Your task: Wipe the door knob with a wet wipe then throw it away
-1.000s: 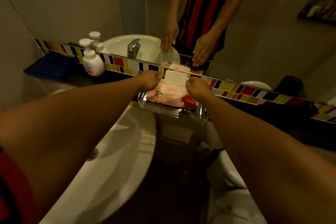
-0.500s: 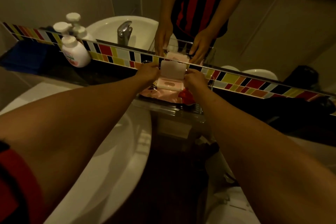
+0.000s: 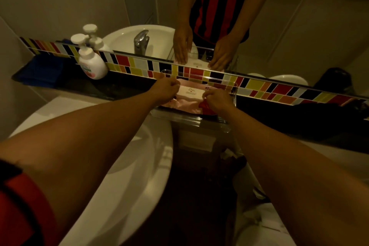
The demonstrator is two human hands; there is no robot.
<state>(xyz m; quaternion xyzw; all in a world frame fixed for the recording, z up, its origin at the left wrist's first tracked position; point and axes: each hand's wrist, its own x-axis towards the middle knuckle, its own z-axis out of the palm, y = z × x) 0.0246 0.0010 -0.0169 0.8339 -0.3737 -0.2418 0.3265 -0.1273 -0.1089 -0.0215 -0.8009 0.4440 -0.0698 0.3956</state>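
A pink wet wipe pack (image 3: 185,104) lies in a clear plastic tray (image 3: 191,120) on the dark ledge under the mirror. Its white lid (image 3: 190,91) lies flat on the pack. My left hand (image 3: 166,90) is curled against the lid's left edge and holds the pack. My right hand (image 3: 218,100) pinches at the lid's right edge, over a red patch of the pack. No loose wipe shows in either hand. The door knob is out of view.
A white soap pump bottle (image 3: 93,64) and a blue cloth (image 3: 41,70) sit on the ledge at left. The white basin (image 3: 127,175) lies below my left arm, and a white toilet (image 3: 265,227) is at lower right. A mosaic tile strip (image 3: 259,86) runs under the mirror.
The pack's white lid stood upright and open before; now it lies flat on the pack. Both hands stay at its sides. My head has shifted a little.
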